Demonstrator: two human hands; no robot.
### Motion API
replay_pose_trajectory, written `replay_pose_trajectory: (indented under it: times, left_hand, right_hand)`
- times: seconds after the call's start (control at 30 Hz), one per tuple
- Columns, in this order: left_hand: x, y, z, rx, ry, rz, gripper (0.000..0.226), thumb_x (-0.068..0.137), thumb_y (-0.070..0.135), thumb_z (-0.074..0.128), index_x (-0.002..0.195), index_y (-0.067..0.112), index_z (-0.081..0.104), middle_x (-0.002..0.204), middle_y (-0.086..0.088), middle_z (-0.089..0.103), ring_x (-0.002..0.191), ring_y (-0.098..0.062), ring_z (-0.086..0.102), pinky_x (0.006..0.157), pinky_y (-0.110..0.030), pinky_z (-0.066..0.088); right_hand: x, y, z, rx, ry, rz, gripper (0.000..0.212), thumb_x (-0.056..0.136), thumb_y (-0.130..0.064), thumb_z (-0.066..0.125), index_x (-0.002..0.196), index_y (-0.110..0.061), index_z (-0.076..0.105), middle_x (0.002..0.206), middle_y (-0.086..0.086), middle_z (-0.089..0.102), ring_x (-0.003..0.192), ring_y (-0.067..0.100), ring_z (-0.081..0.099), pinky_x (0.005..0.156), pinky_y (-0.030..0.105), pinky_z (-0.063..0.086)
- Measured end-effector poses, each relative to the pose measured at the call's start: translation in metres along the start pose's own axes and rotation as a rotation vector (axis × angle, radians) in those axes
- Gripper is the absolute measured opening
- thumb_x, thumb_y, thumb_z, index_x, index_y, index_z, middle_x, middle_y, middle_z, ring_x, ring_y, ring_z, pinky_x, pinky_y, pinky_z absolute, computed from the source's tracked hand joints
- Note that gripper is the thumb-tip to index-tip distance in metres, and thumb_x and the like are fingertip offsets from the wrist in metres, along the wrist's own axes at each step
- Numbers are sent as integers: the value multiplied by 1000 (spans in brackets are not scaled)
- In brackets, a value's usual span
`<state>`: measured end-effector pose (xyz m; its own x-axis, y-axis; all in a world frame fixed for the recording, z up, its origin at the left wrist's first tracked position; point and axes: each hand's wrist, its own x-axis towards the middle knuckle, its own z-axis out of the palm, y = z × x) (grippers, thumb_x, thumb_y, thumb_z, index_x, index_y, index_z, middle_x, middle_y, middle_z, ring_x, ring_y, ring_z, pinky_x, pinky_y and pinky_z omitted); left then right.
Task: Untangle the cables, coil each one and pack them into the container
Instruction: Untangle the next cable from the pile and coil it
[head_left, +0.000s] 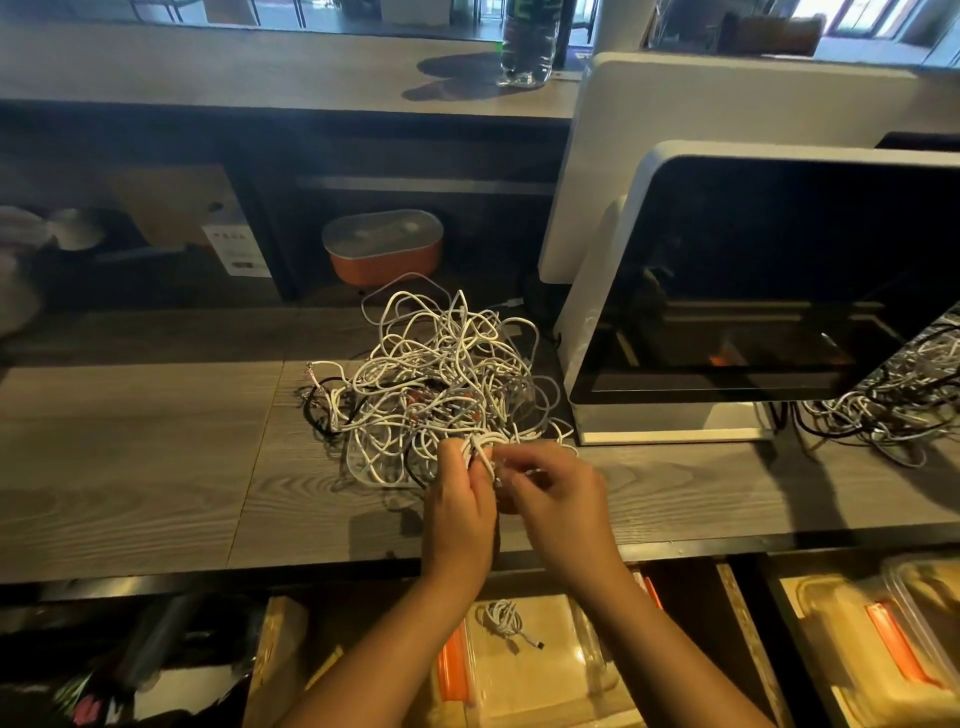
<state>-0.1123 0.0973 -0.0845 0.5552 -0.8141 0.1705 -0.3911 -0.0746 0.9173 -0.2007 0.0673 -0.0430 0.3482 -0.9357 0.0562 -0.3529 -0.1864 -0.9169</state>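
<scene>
On the grey wood-grain counter (156, 441) I see the tangled heap of white and black cables (431, 374). At its near edge the left hand (457, 499) reaches forward, palm turned inward, fingers clenched round a small bundle of white cable loops (479, 448). Just beside it the right hand (561, 493) has its fingers curled toward that bundle; they are blurred and I cannot tell whether they grasp a strand. Below the counter edge, between the 2 forearms, a clear plastic container with orange clips (540, 686) holds 1 coiled white cable (505, 618). A white-framed dark monitor (779, 286) stands to the right.
</scene>
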Motion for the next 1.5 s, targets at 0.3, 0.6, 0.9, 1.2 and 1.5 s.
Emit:
replay_pose_trajectory:
  times: [0.3,0.6,0.9,1.2,1.5]
  left_hand:
    - [4,11,-11,-225,-112,205,10,92,36,34,88,32,42,80,19,59,56,-2,51,49,-22,41]
    - [-1,17,-12,-299,-175,44,11,98,27,38,90,29,46,65,8,51,52,-1,47,47,-18,39]
    - [10,36,-25,-563,-642,-389,19,101,28,32,94,20,47,51,3,43,37,-8,35,35,-16,29]
    - [15,45,-43,-436,-917,-367,18,101,27,31,103,15,44,47,6,34,35,-6,31,35,-15,27]
    - [16,26,-32,-319,-416,-434,18,101,28,34,97,22,51,47,7,45,40,-8,42,39,-21,34]
  right_hand:
    - [14,-14,-24,401,-265,248,37,88,-17,63,122,-29,57,94,-9,70,86,7,66,72,18,52]
    - [23,-21,-39,536,-316,228,32,85,1,57,109,-19,67,100,-1,73,98,16,67,84,27,55]
    - [40,-18,-46,615,-220,333,18,75,-4,66,93,-7,69,74,4,72,69,14,67,64,21,55]
    - [46,-17,-24,671,-148,380,13,78,7,66,83,-5,70,68,7,68,60,14,65,57,20,53]
    - [33,7,-21,2,-245,51,41,92,-25,56,133,-30,47,106,-17,61,96,-5,59,85,21,53]
